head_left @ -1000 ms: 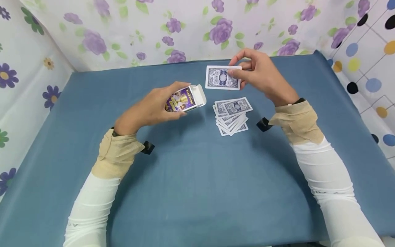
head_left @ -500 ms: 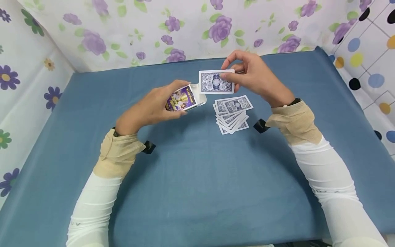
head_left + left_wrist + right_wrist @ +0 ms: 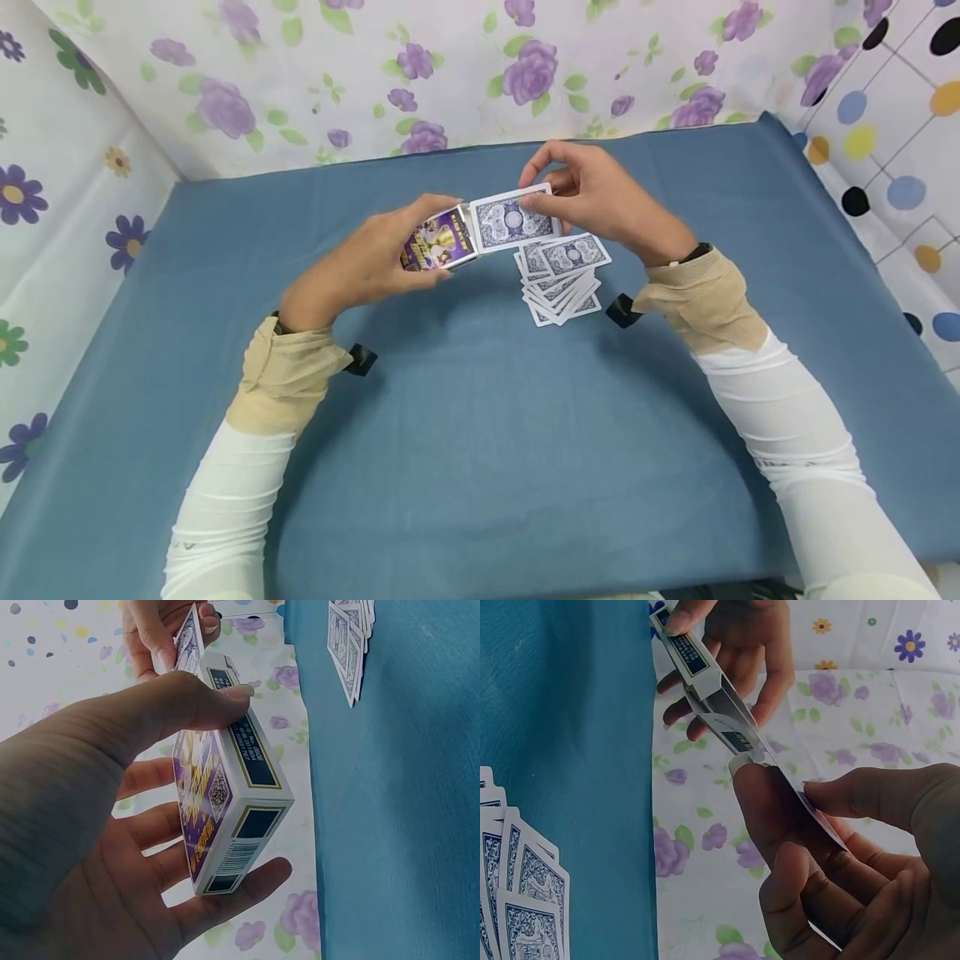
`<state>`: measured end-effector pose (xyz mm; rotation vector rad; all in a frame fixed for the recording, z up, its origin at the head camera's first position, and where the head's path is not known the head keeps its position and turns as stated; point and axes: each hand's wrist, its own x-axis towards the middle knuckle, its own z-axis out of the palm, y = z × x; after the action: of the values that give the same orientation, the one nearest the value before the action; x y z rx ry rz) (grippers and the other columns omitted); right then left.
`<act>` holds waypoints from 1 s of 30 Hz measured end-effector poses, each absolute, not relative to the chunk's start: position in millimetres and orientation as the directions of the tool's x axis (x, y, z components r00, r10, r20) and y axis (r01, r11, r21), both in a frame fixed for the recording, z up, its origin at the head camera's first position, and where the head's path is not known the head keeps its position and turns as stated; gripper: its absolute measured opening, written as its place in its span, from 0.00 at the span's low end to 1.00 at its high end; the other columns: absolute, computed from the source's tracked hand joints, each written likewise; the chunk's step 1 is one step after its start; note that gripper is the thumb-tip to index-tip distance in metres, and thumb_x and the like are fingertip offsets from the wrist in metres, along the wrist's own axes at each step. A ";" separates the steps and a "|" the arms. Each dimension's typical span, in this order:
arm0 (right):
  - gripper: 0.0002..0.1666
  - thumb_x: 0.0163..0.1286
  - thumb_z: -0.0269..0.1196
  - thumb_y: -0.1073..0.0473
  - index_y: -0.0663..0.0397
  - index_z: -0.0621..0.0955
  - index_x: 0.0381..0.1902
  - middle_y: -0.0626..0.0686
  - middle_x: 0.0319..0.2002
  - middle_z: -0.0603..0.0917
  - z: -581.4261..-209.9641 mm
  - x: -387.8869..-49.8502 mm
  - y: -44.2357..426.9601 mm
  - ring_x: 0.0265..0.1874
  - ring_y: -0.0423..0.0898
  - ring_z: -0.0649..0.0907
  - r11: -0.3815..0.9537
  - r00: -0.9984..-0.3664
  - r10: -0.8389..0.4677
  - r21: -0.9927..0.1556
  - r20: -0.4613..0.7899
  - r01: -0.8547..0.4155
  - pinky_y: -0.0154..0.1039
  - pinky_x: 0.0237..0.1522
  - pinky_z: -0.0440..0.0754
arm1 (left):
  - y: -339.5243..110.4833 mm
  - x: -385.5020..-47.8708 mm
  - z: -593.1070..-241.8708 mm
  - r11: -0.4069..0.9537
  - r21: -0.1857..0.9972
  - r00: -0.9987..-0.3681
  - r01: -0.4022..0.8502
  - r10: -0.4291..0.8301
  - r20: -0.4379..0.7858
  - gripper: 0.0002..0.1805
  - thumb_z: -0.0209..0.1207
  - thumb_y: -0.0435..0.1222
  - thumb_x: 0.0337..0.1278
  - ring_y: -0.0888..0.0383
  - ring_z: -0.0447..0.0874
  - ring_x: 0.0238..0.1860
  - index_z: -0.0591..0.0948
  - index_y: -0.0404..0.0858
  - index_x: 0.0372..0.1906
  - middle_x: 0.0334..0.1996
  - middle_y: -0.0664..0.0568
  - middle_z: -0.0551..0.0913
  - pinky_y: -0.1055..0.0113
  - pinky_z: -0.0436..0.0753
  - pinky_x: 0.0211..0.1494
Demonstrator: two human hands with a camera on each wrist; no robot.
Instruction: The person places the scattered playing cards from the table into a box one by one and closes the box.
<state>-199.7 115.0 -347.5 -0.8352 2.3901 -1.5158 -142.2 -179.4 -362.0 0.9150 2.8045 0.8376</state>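
Note:
My left hand (image 3: pixel 367 254) grips a purple playing-card box (image 3: pixel 441 240) by its edges, thumb on one narrow side and fingers on the other. The box's open end faces right, its flap showing in the right wrist view. Between thumb and fingers my right hand (image 3: pixel 600 196) pinches a blue-backed playing card (image 3: pixel 512 220). The card's left edge is at the mouth of the box; how far it reaches inside is hidden. Below the right hand, a loose fanned pile of playing cards (image 3: pixel 562 283) lies face down on the table.
A blue cloth covers the table (image 3: pixel 465 433). Behind it hangs a white floral curtain (image 3: pixel 300 83), with a dotted sheet (image 3: pixel 885 142) on the right. Each wrist carries a small black camera mount, such as the left mount (image 3: pixel 362 360).
My right hand has moved left and slightly down, bringing the card from apart from the box to its mouth, now tilted. The left hand with the box has stayed nearly still.

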 end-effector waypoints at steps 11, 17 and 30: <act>0.10 0.69 0.68 0.63 0.58 0.80 0.46 0.57 0.23 0.82 -349.2 -200.2 114.9 0.16 0.44 0.74 0.311 -0.826 -0.545 -0.878 0.148 -0.362 0.35 0.20 0.74 | -177.9 -140.0 -361.2 0.671 0.513 -0.813 0.536 0.573 0.100 0.42 0.70 0.40 0.59 0.53 0.77 0.39 0.63 0.49 0.76 0.49 0.47 0.78 0.60 0.78 0.41; 0.10 0.69 0.69 0.62 0.57 0.80 0.46 0.56 0.22 0.82 -349.8 -199.5 114.5 0.15 0.42 0.73 0.334 -0.824 -0.548 -0.864 0.148 -0.377 0.34 0.20 0.71 | -176.9 -140.5 -364.0 0.658 0.512 -0.803 0.552 0.585 0.115 0.42 0.70 0.40 0.59 0.53 0.77 0.38 0.63 0.50 0.76 0.48 0.48 0.79 0.60 0.78 0.39; 0.11 0.69 0.68 0.60 0.55 0.81 0.46 0.56 0.20 0.80 -352.1 -199.4 112.4 0.14 0.42 0.70 0.369 -0.832 -0.538 -0.851 0.134 -0.375 0.35 0.20 0.70 | -173.5 -139.2 -363.8 0.650 0.526 -0.800 0.549 0.592 0.103 0.42 0.69 0.39 0.60 0.54 0.77 0.39 0.62 0.51 0.76 0.48 0.49 0.78 0.60 0.77 0.40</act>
<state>-199.4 112.4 -352.1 -0.8279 2.4566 -1.4584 -139.2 -173.5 -363.8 0.9631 2.7820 0.8476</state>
